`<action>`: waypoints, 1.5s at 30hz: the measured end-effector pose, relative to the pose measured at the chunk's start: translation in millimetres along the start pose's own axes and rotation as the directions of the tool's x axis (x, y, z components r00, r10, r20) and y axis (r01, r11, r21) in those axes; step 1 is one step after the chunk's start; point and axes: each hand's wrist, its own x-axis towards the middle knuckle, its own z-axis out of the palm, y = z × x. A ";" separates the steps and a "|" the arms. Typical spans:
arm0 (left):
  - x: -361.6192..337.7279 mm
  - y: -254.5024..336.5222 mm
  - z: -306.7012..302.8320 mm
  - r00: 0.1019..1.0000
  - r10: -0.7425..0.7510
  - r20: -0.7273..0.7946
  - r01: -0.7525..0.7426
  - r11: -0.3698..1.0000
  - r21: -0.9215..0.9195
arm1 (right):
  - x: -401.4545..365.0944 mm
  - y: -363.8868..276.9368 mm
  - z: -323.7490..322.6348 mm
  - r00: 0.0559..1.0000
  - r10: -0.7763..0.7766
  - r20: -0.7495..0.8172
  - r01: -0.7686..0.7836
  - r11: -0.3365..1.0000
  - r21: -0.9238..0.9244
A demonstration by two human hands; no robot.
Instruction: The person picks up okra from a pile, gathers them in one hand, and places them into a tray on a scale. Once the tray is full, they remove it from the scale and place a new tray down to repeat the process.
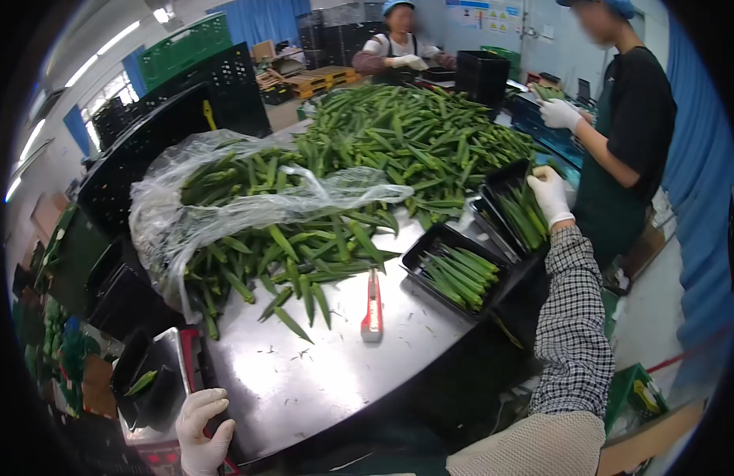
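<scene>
1. Nearest me, at 7 o'clock, my white-gloved left hand [200, 432] rests by the near rim of the shiny round metal bench [319, 381]. Its fingers are loosely apart and hold nothing. Just beside it sits a small black tray with a single green pod [142, 385].
2. At 12 o'clock a red-handled cutter [372, 305] lies flat on bare metal, well apart from both hands.
3. At 1 o'clock a black rectangular plastic tray of green okra pods [454, 274] sits at the bench edge, its pods laid lengthwise and roughly level.
4. At 2 o'clock my white-gloved right hand [551, 194], at the end of a checked sleeve, lies on the far end of a second black plastic tray packed with okra [513, 210]. The fingers curl down over its end. I cannot tell whether they clamp the rim or only press the pods.
   - I judge the step in hand to be settling this filled tray.
   - Any move with it calls for a firm hold on the rim and a level carry, so that the pods do not slide.
5. At 11 o'clock a crumpled clear plastic bag [224, 206] spills loose green okra [303, 262] across the bench.
6. Farther off, at 12 o'clock, lies a large heap of okra [414, 135].
7. A co-worker in a black shirt and dark apron [644, 119] stands at 2 o'clock.
8. Another person [387, 59] works at the far side.
</scene>
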 end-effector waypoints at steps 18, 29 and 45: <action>-5.9 4.3 95.2 0.980 0.105 0.171 -0.027 0.912 -0.408 | -92.5 -111.4 -72.4 0.962 0.059 0.268 -0.151 0.929 0.337; 3.6 -6.5 137.6 0.988 -0.005 0.154 0.083 0.861 -0.502 | -156.8 -105.9 -100.1 0.987 -0.081 0.137 0.071 0.994 0.078; 11.1 -28.3 184.7 0.979 -0.186 0.082 0.189 0.690 -0.698 | -26.0 -227.0 94.1 0.687 -0.662 0.300 0.714 0.691 -0.114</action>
